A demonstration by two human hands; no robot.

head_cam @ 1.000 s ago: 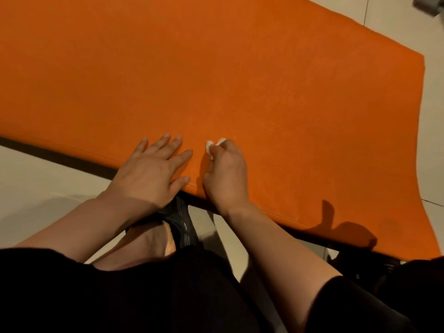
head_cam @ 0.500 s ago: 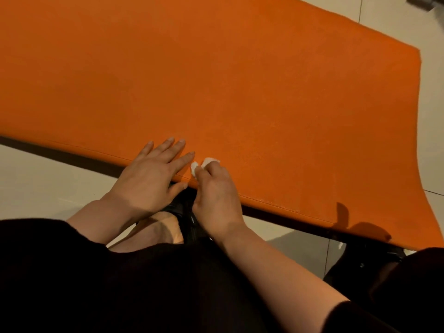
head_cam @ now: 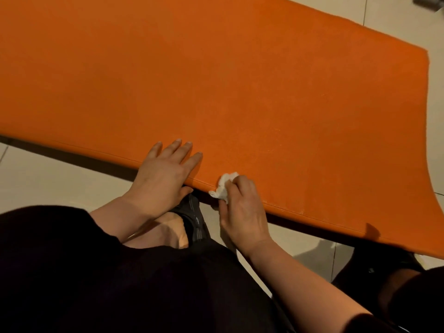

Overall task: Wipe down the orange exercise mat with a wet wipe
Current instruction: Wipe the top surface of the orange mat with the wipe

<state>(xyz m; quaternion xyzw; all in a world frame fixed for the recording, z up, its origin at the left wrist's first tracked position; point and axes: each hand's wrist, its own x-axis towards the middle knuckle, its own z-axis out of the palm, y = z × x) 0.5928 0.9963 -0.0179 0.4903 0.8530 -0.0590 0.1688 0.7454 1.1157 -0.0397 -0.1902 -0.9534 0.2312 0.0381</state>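
We crouch at the near edge of the orange exercise mat, which fills the view from nine to three o'clock. Our left hand lies flat, fingers straight, pinning the edge. At its three o'clock, our right hand grasps a crumpled wet wipe against the rim. We should press firmly and overlap strokes.

The right hand drew the wipe back, seemingly to the mat's edge.
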